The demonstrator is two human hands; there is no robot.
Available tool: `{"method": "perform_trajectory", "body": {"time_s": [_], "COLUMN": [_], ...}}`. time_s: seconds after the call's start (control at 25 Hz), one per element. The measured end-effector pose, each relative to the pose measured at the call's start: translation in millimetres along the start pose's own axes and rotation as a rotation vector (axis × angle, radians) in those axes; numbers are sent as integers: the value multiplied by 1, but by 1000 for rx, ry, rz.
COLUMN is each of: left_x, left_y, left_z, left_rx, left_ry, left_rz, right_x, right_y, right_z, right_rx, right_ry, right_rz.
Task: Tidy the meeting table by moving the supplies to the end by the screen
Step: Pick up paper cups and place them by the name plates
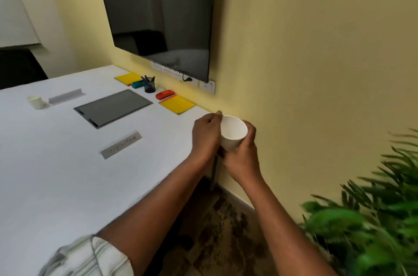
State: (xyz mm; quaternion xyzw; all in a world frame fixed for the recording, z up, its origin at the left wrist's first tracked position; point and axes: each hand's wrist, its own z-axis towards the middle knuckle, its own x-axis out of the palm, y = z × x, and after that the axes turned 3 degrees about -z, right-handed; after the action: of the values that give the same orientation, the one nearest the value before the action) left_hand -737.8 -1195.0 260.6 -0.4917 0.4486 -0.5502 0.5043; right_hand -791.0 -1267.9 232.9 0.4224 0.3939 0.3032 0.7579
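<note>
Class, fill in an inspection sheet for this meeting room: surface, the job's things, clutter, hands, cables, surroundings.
Surface: white table with a grey hatch set in it.
Job's things: white cup held off the table; second cup standing far left; near yellow pad, far yellow pad, pen pot, red item and teal item lie below the screen.
Clutter: near name plate, far name plate.
Hands: left hand and right hand both grip the white cup.
Cables: one plug in the wall sockets.
Surroundings: yellow wall, green plant at right.
</note>
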Motion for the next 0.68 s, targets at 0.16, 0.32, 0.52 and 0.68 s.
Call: {"method": "perform_trajectory", "body": {"time_s": [0.16,0.32,0.52,0.68], "left_x": [20,17,1,-6], "left_y": [-2,20,53,80], "left_z": [78,128,191,242], "left_rx": [7,-7,-89,-93], "left_ry": [64,-31,-261,-391], "left_rz": [76,75,85,165], "right_x": [21,55,111,152], "right_y": [-20,-40,-69,-92], "right_z": [78,129,186,231], "right_rx": [12,-21,-54,-85], "right_ry": [3,58,268,386], "right_rz": [6,11,39,101]}}
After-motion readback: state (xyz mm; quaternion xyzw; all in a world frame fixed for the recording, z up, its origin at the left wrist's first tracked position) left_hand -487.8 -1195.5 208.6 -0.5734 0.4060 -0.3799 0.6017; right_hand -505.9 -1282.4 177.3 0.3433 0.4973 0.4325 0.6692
